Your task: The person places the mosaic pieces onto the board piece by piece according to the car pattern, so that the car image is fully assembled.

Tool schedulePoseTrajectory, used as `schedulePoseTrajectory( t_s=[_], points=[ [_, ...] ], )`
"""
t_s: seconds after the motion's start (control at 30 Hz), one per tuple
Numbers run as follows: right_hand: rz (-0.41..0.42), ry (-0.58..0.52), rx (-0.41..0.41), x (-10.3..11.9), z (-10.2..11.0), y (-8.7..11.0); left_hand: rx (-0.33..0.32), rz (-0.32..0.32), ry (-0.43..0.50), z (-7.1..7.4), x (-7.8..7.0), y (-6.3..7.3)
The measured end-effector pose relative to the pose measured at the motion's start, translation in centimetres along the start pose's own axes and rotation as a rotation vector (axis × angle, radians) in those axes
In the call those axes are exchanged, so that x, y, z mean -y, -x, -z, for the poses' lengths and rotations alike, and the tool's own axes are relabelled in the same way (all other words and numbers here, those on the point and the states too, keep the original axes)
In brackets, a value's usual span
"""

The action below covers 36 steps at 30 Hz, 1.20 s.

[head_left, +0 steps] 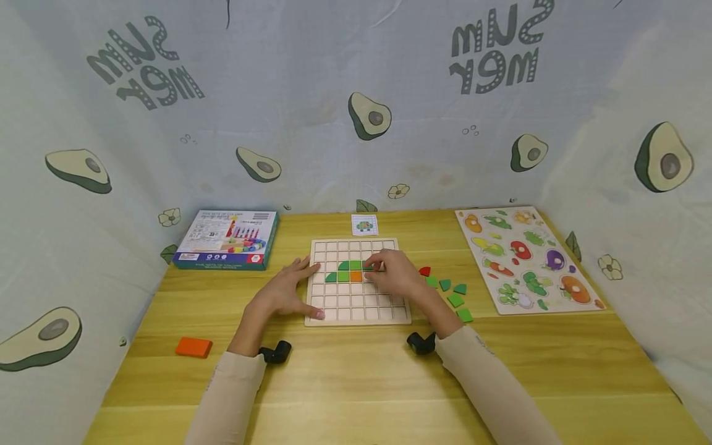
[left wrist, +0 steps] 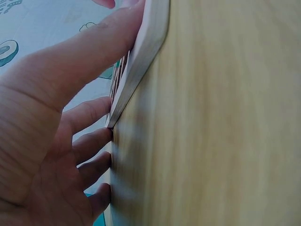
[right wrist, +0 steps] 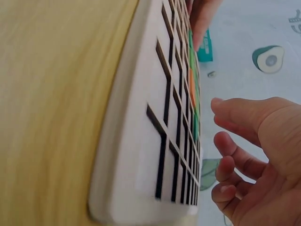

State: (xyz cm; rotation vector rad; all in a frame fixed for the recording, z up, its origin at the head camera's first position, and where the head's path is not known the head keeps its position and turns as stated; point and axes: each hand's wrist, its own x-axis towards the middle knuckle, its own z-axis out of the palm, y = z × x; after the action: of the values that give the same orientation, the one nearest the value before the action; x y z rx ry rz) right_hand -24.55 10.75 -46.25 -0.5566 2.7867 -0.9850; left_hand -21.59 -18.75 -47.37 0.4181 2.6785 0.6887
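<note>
A square wooden grid board [head_left: 334, 301] lies on the table with green pieces [head_left: 343, 276] and an orange square [head_left: 356, 276] set in its middle cells. At its left side, my left hand [head_left: 285, 289] rests with spread fingers, the thumb on the near-left corner and a fingertip against the edge. My right hand [head_left: 394, 272] is over the board's right half, thumb and index finger near a dark green piece [head_left: 367, 266] in the grid. In the right wrist view, its loosely bent fingers [right wrist: 235, 110] are apart from the board, and nothing shows between them.
Loose green pieces [head_left: 456, 300] and a red quarter piece [head_left: 425, 271] lie right of the board. A picture card [head_left: 364, 225] sits behind it. A boxed toy set [head_left: 227, 241] and an orange block [head_left: 193, 347] are at left, a vegetable puzzle board [head_left: 523, 262] at right.
</note>
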Motion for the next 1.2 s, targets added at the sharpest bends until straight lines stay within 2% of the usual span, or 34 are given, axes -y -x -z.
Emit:
schedulePoseTrajectory(
  t_s=[0.3, 0.7, 1.03, 1.2],
  points=[
    [0.023, -0.006, -0.041, -2.8, 2.7, 1.6, 0.002, 0.007, 0.01, -0.1, 0.0, 0.0],
    [-0.049, 0.058, -0.09, -7.0, 5.6, 3.9, 0.006, 0.013, 0.008, 0.0, 0.3, 0.1],
    [-0.076, 0.105, -0.043, -8.4, 6.5, 4.8, 0.002, 0.003, -0.007, -0.2, 0.4, 0.1],
    [-0.138, 0.15, -0.05, -8.9, 6.4, 4.9, 0.003, -0.007, -0.009, -0.2, 0.1, 0.1]
  ],
)
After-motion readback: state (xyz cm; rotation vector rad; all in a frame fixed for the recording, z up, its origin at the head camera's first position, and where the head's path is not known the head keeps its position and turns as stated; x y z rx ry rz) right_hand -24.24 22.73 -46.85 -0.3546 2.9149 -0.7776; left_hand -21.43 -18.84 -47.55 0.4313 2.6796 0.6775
